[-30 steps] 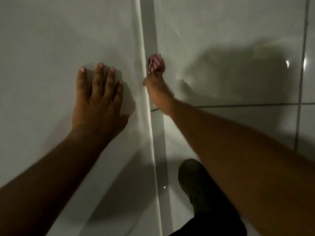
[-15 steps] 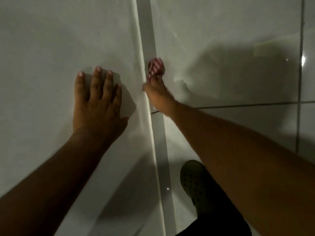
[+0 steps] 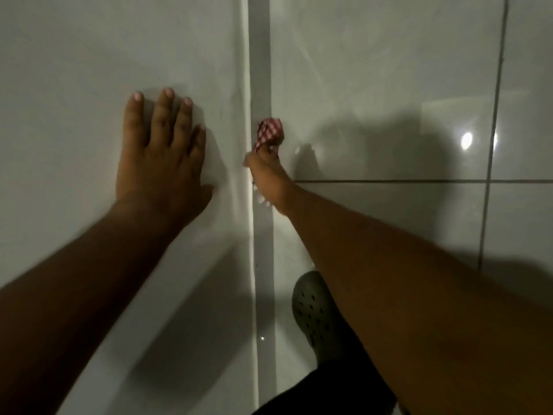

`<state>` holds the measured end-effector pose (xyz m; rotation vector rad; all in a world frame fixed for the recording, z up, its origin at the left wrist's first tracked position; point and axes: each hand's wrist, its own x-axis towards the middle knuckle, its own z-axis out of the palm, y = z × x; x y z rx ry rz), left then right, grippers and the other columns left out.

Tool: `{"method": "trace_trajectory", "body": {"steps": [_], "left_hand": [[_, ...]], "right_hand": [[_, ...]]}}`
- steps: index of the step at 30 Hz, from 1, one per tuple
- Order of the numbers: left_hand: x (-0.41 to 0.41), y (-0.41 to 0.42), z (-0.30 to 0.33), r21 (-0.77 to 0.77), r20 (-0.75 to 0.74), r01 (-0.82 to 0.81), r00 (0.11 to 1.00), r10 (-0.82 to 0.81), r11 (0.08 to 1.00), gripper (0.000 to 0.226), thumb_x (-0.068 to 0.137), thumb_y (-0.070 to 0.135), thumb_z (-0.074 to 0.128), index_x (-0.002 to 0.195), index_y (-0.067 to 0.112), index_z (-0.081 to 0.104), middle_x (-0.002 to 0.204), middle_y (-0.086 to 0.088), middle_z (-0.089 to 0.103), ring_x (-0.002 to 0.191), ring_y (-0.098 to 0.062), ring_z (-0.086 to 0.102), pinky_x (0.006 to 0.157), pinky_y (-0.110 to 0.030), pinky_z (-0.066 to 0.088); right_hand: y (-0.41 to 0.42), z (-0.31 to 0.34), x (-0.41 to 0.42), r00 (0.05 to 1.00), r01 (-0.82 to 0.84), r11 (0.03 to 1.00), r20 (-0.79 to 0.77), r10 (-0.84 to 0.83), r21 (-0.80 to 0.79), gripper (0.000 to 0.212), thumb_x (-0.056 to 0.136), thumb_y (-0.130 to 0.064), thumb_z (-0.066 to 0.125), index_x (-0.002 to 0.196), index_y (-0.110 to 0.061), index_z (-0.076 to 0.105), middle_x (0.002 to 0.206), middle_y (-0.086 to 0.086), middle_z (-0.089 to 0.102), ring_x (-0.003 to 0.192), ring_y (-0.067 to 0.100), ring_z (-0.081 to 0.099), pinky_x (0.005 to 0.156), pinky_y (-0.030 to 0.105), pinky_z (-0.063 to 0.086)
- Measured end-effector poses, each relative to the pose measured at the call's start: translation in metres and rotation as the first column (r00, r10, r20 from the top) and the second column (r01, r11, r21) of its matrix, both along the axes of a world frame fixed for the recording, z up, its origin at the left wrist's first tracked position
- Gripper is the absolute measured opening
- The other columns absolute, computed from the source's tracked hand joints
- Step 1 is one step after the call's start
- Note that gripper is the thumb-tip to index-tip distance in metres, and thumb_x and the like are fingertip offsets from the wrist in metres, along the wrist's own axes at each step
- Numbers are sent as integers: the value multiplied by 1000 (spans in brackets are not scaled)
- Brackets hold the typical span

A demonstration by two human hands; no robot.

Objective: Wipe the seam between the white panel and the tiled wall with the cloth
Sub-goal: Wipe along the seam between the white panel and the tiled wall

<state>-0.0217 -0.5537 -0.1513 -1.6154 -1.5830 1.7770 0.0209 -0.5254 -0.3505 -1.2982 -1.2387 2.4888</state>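
A white panel [image 3: 89, 55] fills the left half of the view. To its right runs a narrow vertical seam [image 3: 259, 55], then the glossy tiled wall [image 3: 374, 70]. My left hand [image 3: 158, 157] lies flat on the panel with its fingers spread, holding nothing. My right hand [image 3: 266, 178] reaches into the seam and grips a bunched red-and-white checked cloth [image 3: 269, 133], which pokes out above my fingers and presses against the seam next to the tile edge.
Dark grout lines [image 3: 389, 181] cross the tiles to the right. Below my right forearm a dark green perforated clog [image 3: 314, 310] stands on the floor close to the wall. A light glare [image 3: 466, 140] shows on the tile.
My right hand and the cloth have slid a little way down the seam. My left hand stays flat on the panel, and the camera has shifted slightly.
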Motion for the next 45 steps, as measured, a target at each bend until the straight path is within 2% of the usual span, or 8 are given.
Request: {"method": "trace_trajectory", "body": {"steps": [5, 10, 14, 27, 32, 36, 41, 45], "left_hand": [[3, -10, 3, -2, 70, -21, 997, 21, 1000, 85, 89, 65, 15, 158, 17, 1, 167, -18, -8, 153, -43, -11, 114, -61, -18], [-2, -13, 4, 7, 50, 33, 998, -33, 999, 85, 91, 63, 14, 158, 13, 0, 167, -21, -8, 152, -45, -10, 107, -62, -27], [-4, -7, -13, 40, 26, 30, 999, -31, 999, 89, 87, 69, 12, 159, 19, 3, 167, -17, -6, 153, -43, -10, 114, -63, -18], [-4, -10, -16, -8, 63, 38, 997, -37, 999, 87, 90, 66, 14, 159, 15, 1, 168, -18, -4, 154, -42, -7, 115, -61, -18], [-2, -11, -12, -38, 57, 23, 998, -21, 999, 87, 91, 65, 13, 159, 12, -3, 167, -20, -8, 153, -43, -9, 110, -62, -27], [-3, -11, -13, -49, 56, 18, 998, -15, 999, 89, 90, 65, 16, 158, 12, -1, 167, -19, -7, 153, -43, -8, 108, -61, -28], [-1, -12, -14, -42, 67, -19, 998, 22, 999, 87, 91, 64, 16, 158, 12, -4, 167, -19, -11, 153, -42, -11, 113, -62, -23], [3, -10, -10, -34, 80, -42, 996, 45, 999, 88, 92, 65, 16, 158, 12, -7, 166, -19, -14, 153, -42, -12, 119, -60, -11]], "right_hand": [[99, 3, -26, 994, 91, 996, -55, -92, -15, 49, 80, -52, 47, 123, -28, 52, 108, -7, 50, 92, 13, 48, 83, 27, 42], [11, 8, 8, 996, 79, 996, -36, -80, -38, 66, 97, -33, 47, 155, -20, 17, 165, 7, 21, 151, 26, 21, 122, 52, 19], [-56, 13, 17, 988, 142, 934, 105, -113, -329, 63, 84, -36, 60, 144, -32, 38, 157, 8, 36, 140, 33, 38, 117, 50, 32], [-24, 15, 21, 982, 172, 982, -62, -177, -73, 61, 98, -32, 39, 155, -26, 18, 166, 3, 18, 153, 26, 16, 124, 49, 12], [-56, 16, 14, 973, 161, 959, 199, -115, -232, 41, 75, -48, 51, 111, -31, 57, 137, 11, 56, 121, 34, 52, 105, 51, 43], [-6, -1, -20, 977, 146, 983, 175, -126, -112, 39, 85, -40, 51, 120, -24, 51, 144, 17, 48, 121, 37, 46, 93, 40, 29], [-68, 10, 10, 988, 34, 999, 155, -28, -41, 69, 85, -36, 43, 151, -23, 27, 163, 9, 26, 147, 33, 27, 121, 51, 17], [-137, 28, 36, 985, 55, 961, 175, -6, -273, 68, 94, -37, 46, 155, -25, 19, 166, 6, 16, 152, 32, 14, 124, 51, 11]]}}
